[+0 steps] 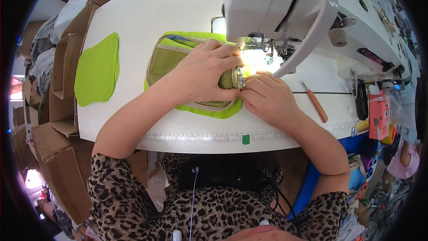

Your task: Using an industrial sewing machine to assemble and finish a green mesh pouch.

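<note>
Left hand (206, 72): It is lying flat and spread out on the green pouch (187, 62), pressing it down onto the table (133, 27). The fingers are curling over the pouch's right end.
Right hand (266, 96): It is sitting just right of the left hand, almost touching it. Its fingertips are pinching together at the pouch's right edge, where a small shiny metal piece (241, 80) is showing. I cannot tell just how much they are gripping.
Green pouch: It is lying under both hands, right in front of the sewing machine. It is made of soft bright green netting with tan cloth edging and round corners. A wider green piece is sticking out under it.
Sewing machine (285, 4): It is standing just past the hands. It is white, hard and smooth, and a bright light is shining down near the fingertips.
Green cloth pieces (97, 70): They are lying in a flat stack well to the left of the left hand, with round, wavy edges.
Small tool (314, 101): It is lying to the right of the right hand. It is thin, with a brown handle and a metal tip.
Table: It is white, smooth and flat, with a ruler strip (214, 137) along the near edge, below the hands.
Cardboard boxes (58, 102): They are standing off to the left, brown and rough.
</note>
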A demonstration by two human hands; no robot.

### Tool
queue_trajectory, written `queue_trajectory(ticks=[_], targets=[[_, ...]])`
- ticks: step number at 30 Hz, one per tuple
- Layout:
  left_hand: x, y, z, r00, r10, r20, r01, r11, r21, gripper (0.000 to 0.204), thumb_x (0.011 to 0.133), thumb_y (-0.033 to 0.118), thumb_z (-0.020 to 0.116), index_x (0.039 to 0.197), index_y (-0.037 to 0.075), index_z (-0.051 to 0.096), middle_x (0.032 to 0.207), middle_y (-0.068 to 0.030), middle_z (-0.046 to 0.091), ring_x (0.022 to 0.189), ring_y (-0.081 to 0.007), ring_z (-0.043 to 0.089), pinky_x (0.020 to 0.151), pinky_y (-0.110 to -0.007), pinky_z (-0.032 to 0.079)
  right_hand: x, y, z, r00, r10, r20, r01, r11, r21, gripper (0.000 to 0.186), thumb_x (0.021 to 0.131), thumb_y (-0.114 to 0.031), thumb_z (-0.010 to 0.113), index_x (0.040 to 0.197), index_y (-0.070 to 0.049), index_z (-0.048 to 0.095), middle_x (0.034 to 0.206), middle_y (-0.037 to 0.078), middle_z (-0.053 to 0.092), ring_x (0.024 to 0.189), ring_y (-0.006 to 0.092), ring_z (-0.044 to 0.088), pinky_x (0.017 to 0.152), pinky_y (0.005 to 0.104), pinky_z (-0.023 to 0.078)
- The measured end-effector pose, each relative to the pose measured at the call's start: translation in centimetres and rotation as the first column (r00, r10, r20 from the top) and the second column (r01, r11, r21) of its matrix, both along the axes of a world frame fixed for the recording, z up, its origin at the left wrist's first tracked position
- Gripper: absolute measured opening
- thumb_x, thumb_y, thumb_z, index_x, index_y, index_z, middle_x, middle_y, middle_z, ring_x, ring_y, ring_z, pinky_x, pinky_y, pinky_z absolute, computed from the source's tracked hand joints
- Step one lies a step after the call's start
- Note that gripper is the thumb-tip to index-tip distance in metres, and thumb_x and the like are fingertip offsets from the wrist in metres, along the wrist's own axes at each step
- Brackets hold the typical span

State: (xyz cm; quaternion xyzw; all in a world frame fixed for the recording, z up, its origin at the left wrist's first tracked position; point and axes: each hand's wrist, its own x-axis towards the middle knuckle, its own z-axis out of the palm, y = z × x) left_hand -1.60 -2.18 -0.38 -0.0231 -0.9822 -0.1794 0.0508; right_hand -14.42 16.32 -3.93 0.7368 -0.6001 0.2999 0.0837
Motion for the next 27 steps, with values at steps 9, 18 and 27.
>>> queue_trajectory(ticks=[9,18,27], targets=[[0.1,0.5,-0.4,0.996,0.067,-0.055,-0.068,0.998,-0.005,0.059,0.076,0.047,0.075,0.118,0.006,0.067,0.125,-0.0113,0.063,0.115,-0.0323,0.057,0.103,-0.043,0.047,-0.6,0.2,0.1,1.000,-0.010,-0.016,0.010,1.000,0.025,0.013,0.073,-0.010,0.071,0.081,-0.008,0.061,0.086,0.001,0.057,0.088,0.0175,0.062,0.080,0.0330,0.052],[0.5,1.0,0.1,0.996,0.085,0.012,-0.086,0.996,0.006,0.064,0.078,0.043,0.076,0.124,0.000,0.063,0.129,-0.0140,0.060,0.123,-0.0355,0.053,0.108,-0.044,0.044,-1.3,0.6,0.5,0.998,-0.057,0.004,0.055,0.980,0.190,0.018,0.071,-0.006,0.076,0.085,-0.009,0.064,0.094,0.002,0.062,0.097,0.0202,0.066,0.094,0.0402,0.053],[0.9,1.3,0.9,0.990,0.025,-0.136,-0.049,0.982,-0.181,0.056,0.079,0.050,0.074,0.114,0.006,0.068,0.129,-0.0085,0.063,0.118,-0.0317,0.056,0.101,-0.045,0.045,-1.9,0.9,0.5,0.998,-0.012,0.061,0.004,0.992,0.123,0.014,0.074,-0.012,0.072,0.082,-0.011,0.060,0.091,0.000,0.057,0.087,0.0164,0.060,0.078,0.0324,0.047]])
